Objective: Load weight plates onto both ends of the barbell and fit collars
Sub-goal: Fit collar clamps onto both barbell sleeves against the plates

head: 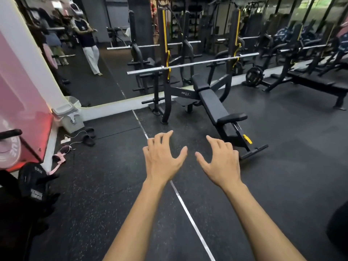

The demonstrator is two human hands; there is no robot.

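Left hand [162,159] and right hand [219,162], lower centre: fingers spread, holding nothing; barbell [192,63], upper centre: rested bare on rack [165,87].

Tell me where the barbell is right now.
In the head view the barbell sits bare across the rack's yellow hooks, above the head end of the black bench, ahead of both empty hands and in front of the mirror wall.

Dark speckled rubber floor [105,194], white line [188,213] crossing it. Mirror wall [105,59] ahead above white base strip. Black bench [212,104] inside rack, second bench [320,81] right. Pink panel [20,102] left, black sandals [89,137] beside it.
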